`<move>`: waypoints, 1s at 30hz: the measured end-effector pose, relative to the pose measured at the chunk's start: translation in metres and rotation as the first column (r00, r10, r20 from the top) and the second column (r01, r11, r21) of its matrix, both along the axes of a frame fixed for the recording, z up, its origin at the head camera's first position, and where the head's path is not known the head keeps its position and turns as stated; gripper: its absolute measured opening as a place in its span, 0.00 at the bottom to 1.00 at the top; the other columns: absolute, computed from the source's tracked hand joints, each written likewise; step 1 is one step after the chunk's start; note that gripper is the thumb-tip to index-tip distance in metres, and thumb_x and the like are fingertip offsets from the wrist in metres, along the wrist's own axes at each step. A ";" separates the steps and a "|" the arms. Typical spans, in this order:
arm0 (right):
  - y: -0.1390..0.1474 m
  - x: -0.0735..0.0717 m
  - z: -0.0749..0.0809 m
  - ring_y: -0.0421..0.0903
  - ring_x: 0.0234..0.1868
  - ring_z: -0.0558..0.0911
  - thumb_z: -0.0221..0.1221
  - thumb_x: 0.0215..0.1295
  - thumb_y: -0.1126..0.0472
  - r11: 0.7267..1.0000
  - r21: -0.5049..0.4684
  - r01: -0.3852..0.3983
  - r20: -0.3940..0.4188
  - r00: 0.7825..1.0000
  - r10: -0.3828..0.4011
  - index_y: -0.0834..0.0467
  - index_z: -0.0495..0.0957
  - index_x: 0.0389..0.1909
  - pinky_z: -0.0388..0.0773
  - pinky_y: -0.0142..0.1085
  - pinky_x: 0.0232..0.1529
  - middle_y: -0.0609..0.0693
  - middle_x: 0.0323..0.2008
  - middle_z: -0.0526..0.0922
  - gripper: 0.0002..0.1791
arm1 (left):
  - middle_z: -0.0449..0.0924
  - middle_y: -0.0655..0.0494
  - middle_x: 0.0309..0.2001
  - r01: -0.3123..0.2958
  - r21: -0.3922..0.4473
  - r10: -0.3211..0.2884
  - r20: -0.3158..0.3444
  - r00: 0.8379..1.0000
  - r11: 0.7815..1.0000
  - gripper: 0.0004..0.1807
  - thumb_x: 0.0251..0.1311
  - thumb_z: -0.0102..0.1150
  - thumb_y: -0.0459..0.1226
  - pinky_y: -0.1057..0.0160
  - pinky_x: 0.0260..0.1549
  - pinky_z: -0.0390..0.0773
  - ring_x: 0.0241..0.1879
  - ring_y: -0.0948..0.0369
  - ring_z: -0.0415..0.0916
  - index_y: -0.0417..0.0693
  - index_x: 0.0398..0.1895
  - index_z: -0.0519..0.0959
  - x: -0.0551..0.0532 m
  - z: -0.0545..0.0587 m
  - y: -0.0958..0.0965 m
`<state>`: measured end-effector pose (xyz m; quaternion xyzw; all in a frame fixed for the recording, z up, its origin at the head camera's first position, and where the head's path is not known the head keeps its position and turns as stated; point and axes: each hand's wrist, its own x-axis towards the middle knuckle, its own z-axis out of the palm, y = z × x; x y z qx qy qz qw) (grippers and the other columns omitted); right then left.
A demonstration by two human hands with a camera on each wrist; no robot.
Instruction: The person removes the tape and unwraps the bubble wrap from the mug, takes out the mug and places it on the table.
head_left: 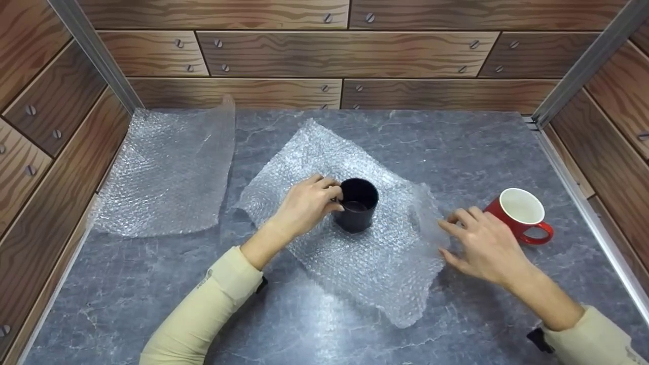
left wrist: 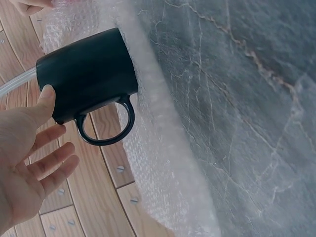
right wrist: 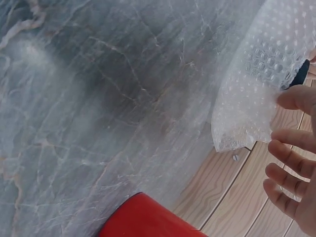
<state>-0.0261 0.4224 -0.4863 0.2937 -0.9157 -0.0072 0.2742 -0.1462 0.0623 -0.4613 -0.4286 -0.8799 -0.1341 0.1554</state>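
Note:
A black mug point(head_left: 356, 213) stands upright on a sheet of bubble wrap point(head_left: 350, 263) in the middle of the table. My left hand point(head_left: 310, 203) pinches its rim on the left side; the left wrist view shows the thumb point(left wrist: 47, 98) against the mug near the rim and the other fingers spread below. The mug's handle point(left wrist: 106, 140) shows only in that view. At the sheet's right edge is my right hand point(head_left: 481, 243), thumb and fingers parted; whether they touch the wrap is hard to tell.
A red mug point(head_left: 522, 213) with a white inside stands just beyond my right hand, handle to the right. Another bubble wrap sheet point(head_left: 167, 172) lies at the back left. Wood-patterned walls point(head_left: 345, 53) and metal rails point(head_left: 598, 243) bound the grey marbled table point(head_left: 152, 284).

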 end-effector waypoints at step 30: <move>-0.004 0.002 -0.017 0.65 0.48 0.83 0.73 0.49 0.33 0.959 0.171 0.225 0.364 0.890 -0.273 0.65 0.81 0.59 0.87 0.57 0.45 0.66 0.49 0.84 0.46 | 0.89 0.56 0.48 -0.009 0.014 0.009 -0.033 0.999 1.000 0.13 0.63 0.68 0.48 0.60 0.44 0.89 0.46 0.55 0.83 0.51 0.43 0.87 0.001 -0.002 0.000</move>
